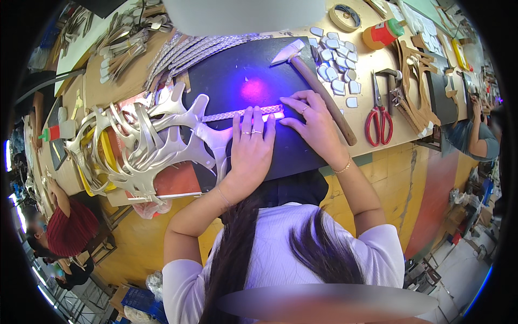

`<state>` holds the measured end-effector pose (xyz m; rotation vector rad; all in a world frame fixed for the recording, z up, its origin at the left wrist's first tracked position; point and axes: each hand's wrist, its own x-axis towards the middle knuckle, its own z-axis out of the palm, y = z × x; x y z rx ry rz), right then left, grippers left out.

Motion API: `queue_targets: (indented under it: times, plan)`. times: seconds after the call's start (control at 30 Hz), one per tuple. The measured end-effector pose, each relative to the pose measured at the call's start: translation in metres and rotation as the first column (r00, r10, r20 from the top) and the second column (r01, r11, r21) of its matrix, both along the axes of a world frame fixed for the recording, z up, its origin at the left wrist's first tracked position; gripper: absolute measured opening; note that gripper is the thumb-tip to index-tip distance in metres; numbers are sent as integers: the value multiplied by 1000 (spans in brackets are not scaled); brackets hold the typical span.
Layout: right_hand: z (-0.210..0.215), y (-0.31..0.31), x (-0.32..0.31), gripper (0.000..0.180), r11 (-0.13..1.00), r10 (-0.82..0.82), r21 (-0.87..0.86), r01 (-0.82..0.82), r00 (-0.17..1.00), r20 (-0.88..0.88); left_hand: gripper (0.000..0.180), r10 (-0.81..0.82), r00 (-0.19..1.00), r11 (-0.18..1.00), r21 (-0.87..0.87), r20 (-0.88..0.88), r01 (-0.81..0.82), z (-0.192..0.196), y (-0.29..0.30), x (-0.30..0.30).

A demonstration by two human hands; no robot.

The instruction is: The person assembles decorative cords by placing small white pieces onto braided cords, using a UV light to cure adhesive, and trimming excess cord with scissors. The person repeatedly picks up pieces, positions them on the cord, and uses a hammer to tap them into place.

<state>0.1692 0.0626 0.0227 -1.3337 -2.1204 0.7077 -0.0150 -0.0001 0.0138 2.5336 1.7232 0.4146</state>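
Where the black mat [243, 70] lies, braided strip [243, 113] under flat, unclenched fingers [253, 121]; nothing gripped.

Tan desk [377, 146] carries a black mat [237, 75] at centre. On the mat: hammer [318, 86], braided silver strip [243, 113]. Left of the mat: heap of silver strap cut-outs [145, 146]. Right of it: red-handled scissors [379, 116], pale cut pieces [337, 62], tape roll [345, 17].

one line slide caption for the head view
Both hands, left and right, press a braided strip flat on a black mat.
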Motion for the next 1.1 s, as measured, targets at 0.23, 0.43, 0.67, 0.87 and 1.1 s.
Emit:
queue_targets:
  times: [0.23, 0.43, 0.67, 0.87, 1.1]
  plan:
    - [-9, -8, -6, 42, 995, -67, 70, 67, 998, -8, 43, -123, 992, 992, -10, 27, 124, 5, 14, -18]
    - [-13, -10, -6, 41, 990, -67, 123, 66, 998, 9, 38, -203, 979, 979, 36, 4, 202, 5, 20, -24]
    - [-10, -8, -5, 39, 994, -32, 109, 31, 999, 15, 38, -245, 970, 969, 36, 9, 244, 2, 24, -28]
    - [-11, -7, -4, 36, 993, -26, 118, 26, 1000, -8, 39, -235, 972, 971, 36, 12, 235, 1, 23, -27]
    - [-14, -7, -7, 28, 991, -47, 123, 53, 998, -49, 35, -174, 981, 980, 111, 88, 164, 0, 31, -17]
